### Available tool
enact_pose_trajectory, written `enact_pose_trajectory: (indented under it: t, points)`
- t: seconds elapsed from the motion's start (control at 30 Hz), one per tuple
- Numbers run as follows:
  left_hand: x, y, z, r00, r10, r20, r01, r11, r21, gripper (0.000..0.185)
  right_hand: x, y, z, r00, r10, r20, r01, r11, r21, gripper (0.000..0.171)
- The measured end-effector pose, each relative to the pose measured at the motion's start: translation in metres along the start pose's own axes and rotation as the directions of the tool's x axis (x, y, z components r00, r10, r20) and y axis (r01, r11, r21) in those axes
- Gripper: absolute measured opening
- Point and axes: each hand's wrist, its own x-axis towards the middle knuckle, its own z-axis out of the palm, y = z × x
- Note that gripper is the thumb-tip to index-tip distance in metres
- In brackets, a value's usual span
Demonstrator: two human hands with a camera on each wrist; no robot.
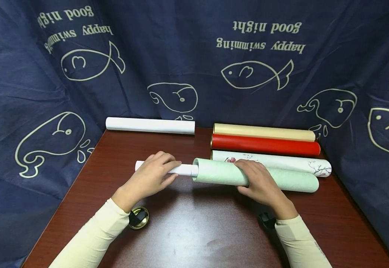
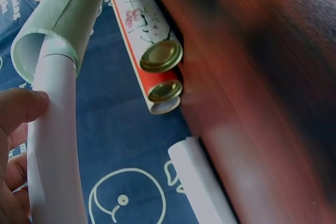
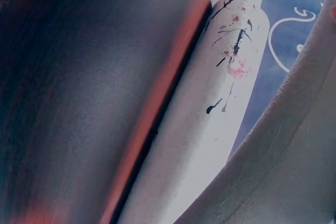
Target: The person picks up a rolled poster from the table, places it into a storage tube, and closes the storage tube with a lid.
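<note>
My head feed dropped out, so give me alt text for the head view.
Left hand grips a white paper roll entering a pale green tube held by the right hand on a dark wooden table; floral, red and cream tubes lie behind.

pale green tube (image 1: 281,180) | white roll (image 1: 184,169) inside it | white tube with pink blossoms (image 1: 281,162) | red tube (image 1: 264,145) | cream-gold tube (image 1: 264,131) | reddish-brown tabletop (image 1: 197,227) | navy cloth, cream fish and whales (image 1: 248,74)
</note>
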Motion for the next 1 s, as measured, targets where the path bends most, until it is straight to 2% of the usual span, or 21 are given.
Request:
enact_pose_trajectory:
  t: [0.23,0.5,0.63,0.8,1.0]
  points:
    - [0.007,0.007,0.004,1.000,-0.001,0.000,0.001,1.000,0.016,0.031,0.000,-0.001,0.002,1.000,0.001,0.006,-0.001,1.000,-0.011,0.076]
    - [0.017,0.016,0.014,0.999,0.044,0.032,-0.045,0.998,0.033,0.031,-0.001,-0.002,0.002,1.000,-0.004,0.000,0.004,1.000,-0.011,0.075]
    - [0.017,0.019,0.014,0.999,0.037,0.012,-0.037,0.999,0.033,0.031,-0.003,0.000,0.000,1.000,0.001,0.000,-0.001,1.000,-0.016,0.075]
    - [0.006,0.013,0.004,1.000,0.007,-0.021,-0.005,0.999,0.050,0.031,-0.004,0.000,0.002,1.000,0.008,-0.006,-0.008,1.000,-0.017,0.074]
    - [-0.016,-0.002,-0.009,0.997,-0.046,-0.056,0.049,0.997,0.052,0.034,-0.001,0.001,0.006,1.000,-0.010,-0.017,0.009,1.000,-0.006,0.073]
